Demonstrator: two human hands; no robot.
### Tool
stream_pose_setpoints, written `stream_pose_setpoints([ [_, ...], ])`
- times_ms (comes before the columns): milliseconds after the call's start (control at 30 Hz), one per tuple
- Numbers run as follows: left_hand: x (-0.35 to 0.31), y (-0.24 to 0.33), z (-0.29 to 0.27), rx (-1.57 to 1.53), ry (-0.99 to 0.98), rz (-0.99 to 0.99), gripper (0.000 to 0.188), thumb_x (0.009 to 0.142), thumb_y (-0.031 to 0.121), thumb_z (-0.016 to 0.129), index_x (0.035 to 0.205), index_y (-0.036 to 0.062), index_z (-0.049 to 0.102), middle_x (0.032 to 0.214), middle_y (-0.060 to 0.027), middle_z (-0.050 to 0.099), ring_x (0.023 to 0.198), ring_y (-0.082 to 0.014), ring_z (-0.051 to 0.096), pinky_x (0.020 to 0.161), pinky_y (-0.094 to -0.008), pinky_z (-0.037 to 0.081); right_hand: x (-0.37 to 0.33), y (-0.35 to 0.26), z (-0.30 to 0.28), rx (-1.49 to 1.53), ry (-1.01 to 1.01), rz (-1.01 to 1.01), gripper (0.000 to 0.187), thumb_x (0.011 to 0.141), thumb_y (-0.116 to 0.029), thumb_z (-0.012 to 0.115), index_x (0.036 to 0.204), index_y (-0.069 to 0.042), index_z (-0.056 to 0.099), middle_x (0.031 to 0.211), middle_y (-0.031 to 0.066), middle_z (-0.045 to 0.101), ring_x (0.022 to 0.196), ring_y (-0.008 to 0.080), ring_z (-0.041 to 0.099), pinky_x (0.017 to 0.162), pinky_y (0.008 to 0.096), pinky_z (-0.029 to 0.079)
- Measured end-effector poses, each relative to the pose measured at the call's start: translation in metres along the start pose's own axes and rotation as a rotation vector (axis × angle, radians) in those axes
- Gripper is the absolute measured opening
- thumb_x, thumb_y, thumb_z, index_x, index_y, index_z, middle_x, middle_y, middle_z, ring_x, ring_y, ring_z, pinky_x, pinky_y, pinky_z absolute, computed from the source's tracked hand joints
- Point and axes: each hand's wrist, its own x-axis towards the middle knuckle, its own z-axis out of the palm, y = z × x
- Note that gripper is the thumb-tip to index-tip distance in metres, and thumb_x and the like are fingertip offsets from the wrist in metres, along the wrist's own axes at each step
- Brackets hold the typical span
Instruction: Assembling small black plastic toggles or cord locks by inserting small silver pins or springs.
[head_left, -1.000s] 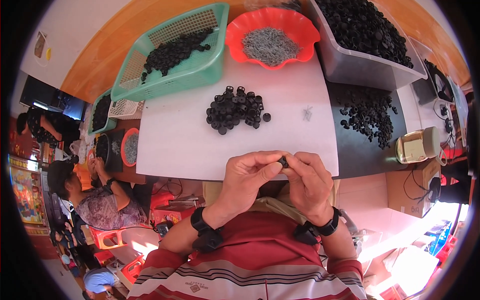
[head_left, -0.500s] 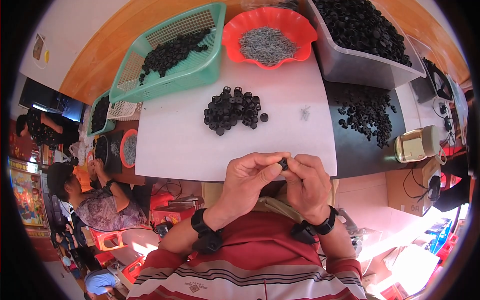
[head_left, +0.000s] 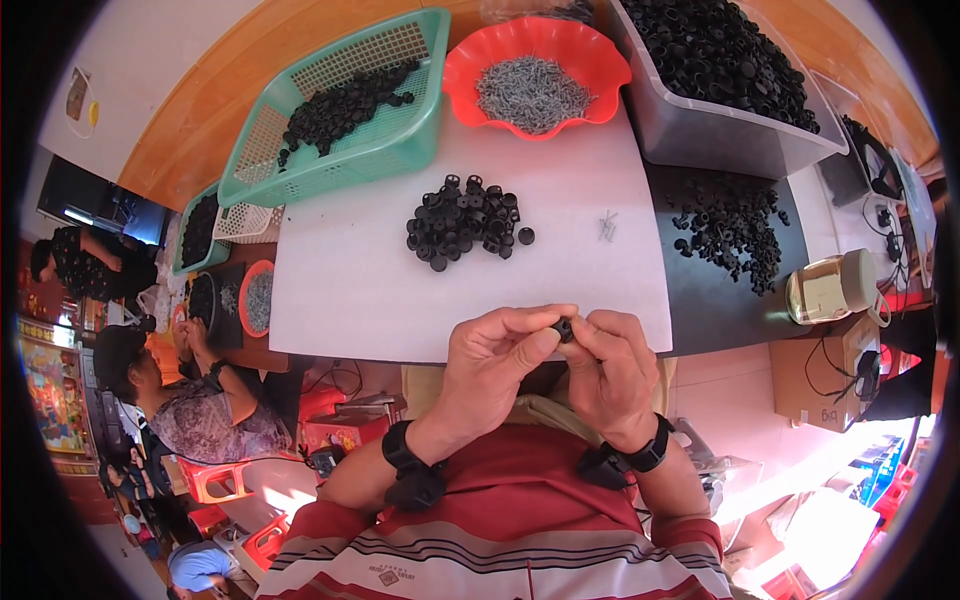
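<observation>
Close to the white mat's front edge, my left hand (head_left: 497, 352) and my right hand (head_left: 612, 365) meet fingertip to fingertip. Between them they pinch a small black round plastic part (head_left: 564, 329), mostly covered by the fingers. Farther back on the white mat (head_left: 370, 300) lies a heap of small black plastic caps (head_left: 462, 220), with one disc-shaped cap (head_left: 526, 236) apart on its right. Several thin metal screws (head_left: 607, 226) lie loose to the right of that heap.
Along the back stand a green basket (head_left: 330, 170) of black parts, a red bowl (head_left: 462, 108) of screws and a grey bin (head_left: 720, 135) of black pieces. More black rings (head_left: 735, 225) and a jar (head_left: 830, 290) lie right. A co-worker (head_left: 205, 400) sits left.
The black part between my fingertips has turned slightly and shows a little more of its side. Both hands stay in nearly the same place.
</observation>
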Motion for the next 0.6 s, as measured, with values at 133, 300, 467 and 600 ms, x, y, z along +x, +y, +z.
stream_pose_setpoints([
  [133, -0.001, -0.001, -0.002, 0.029, -0.008, 0.013, 0.018, 0.100, 0.000, 0.063, 0.117, 0.0008, 0.069, 0.131, -0.0215, 0.066, 0.114, -0.0225, 0.068, 0.100, -0.0365, 0.057, 0.000, 0.001, -0.001, -0.007, -0.027, -0.011, 0.033, 0.078, 0.006, 0.081, 0.106, 0.000, 0.065, 0.093, 0.0136, 0.067, 0.067, 0.0247, 0.068, 0.054, 0.0319, 0.056],
  [300, -0.005, -0.008, -0.001, 0.038, 0.005, 0.014, 0.019, 0.101, 0.001, 0.061, 0.118, -0.0002, 0.068, 0.130, -0.0214, 0.066, 0.115, -0.0244, 0.067, 0.101, -0.0390, 0.057, -0.001, 0.007, 0.001, -0.039, -0.025, -0.094, 0.034, 0.075, 0.009, 0.079, 0.104, 0.001, 0.063, 0.093, 0.0140, 0.066, 0.068, 0.0258, 0.069, 0.054, 0.0325, 0.056],
  [467, -0.004, -0.008, 0.002, 0.029, 0.004, 0.032, 0.019, 0.102, 0.003, 0.060, 0.119, -0.0025, 0.067, 0.129, -0.0211, 0.067, 0.113, -0.0251, 0.068, 0.100, -0.0405, 0.057, 0.003, 0.008, 0.001, -0.080, -0.032, -0.165, 0.033, 0.074, 0.010, 0.078, 0.102, 0.002, 0.062, 0.094, 0.0150, 0.066, 0.070, 0.0264, 0.069, 0.055, 0.0335, 0.057],
  [600, -0.004, -0.004, 0.001, 0.040, 0.026, 0.010, 0.019, 0.102, 0.002, 0.060, 0.119, -0.0040, 0.066, 0.126, -0.0204, 0.068, 0.111, -0.0245, 0.069, 0.099, -0.0398, 0.057, 0.005, 0.010, -0.008, 0.009, -0.152, -0.021, 0.030, 0.078, 0.001, 0.081, 0.102, -0.002, 0.063, 0.093, 0.0115, 0.066, 0.066, 0.0246, 0.067, 0.053, 0.0335, 0.055],
])
